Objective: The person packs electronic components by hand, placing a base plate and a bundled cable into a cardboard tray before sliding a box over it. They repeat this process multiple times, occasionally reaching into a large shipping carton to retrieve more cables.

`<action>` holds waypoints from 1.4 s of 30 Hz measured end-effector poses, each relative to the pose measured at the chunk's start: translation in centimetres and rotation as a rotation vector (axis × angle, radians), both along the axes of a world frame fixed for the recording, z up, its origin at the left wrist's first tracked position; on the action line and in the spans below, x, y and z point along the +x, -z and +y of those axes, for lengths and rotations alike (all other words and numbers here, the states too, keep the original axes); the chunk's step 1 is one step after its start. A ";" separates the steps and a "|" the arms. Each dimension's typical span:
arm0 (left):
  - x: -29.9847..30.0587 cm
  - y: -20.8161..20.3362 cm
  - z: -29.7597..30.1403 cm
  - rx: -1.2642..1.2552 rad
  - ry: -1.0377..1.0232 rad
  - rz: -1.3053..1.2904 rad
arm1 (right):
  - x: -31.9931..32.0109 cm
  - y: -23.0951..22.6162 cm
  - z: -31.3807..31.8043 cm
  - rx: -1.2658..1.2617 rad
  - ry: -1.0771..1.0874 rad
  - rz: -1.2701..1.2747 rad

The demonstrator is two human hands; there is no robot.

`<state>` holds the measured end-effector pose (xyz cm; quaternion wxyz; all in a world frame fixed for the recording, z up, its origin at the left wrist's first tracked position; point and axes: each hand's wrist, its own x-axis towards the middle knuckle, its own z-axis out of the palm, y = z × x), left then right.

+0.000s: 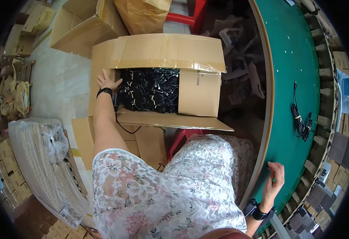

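Note:
A cardboard carton (170, 49) stands before me with its flaps folded out. Inside lie many coiled black cables (148, 89) with pale ties and light connector ends. My left hand (109, 81), a dark band at its wrist, rests on the carton's left flap with fingers spread. One black cable (120, 124) hangs over the near edge beside that forearm. My right hand (275, 180) is at the near end of the green tabletop (288, 79), fingers loosely bent and apart, nothing visible in them. Farther along the top lie tied black cable bundles (298, 124).
Another open carton (85, 30) and a brown sack (142, 14) stand behind. A red stool (188, 20) is at the back. Plastic-wrapped flat cardboard (43, 159) lies at my left. Clear plastic bags (238, 44) are heaped between the carton and the wooden table edge (267, 79).

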<state>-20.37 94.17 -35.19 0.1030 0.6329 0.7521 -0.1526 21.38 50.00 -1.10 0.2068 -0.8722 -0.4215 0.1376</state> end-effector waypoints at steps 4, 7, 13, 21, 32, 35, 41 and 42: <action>-3.6 5.0 0.3 -0.239 -0.256 -0.762 | 0.3 0.2 0.7 -0.001 -0.023 0.017; -3.5 6.3 -1.3 -0.268 -0.238 -0.801 | 0.6 0.5 1.8 0.011 -0.032 0.040; 11.6 -2.0 -10.0 0.548 0.662 -0.214 | 2.9 0.8 5.0 0.153 -0.156 0.104; 27.5 -14.5 2.2 0.887 0.636 -0.975 | 5.4 3.9 8.0 0.273 -0.195 -0.033; 33.4 -2.8 13.6 0.395 0.556 -0.266 | 3.9 3.0 8.0 0.245 -0.132 -0.024; 35.9 -1.0 15.3 0.149 0.440 -0.203 | 3.9 3.2 8.5 0.210 -0.132 -0.021; 32.9 2.1 13.1 0.288 0.502 -0.196 | 4.1 2.4 8.2 0.260 -0.113 0.081; 32.0 1.8 11.5 0.444 0.585 -0.280 | 4.2 2.5 8.2 0.267 -0.102 0.091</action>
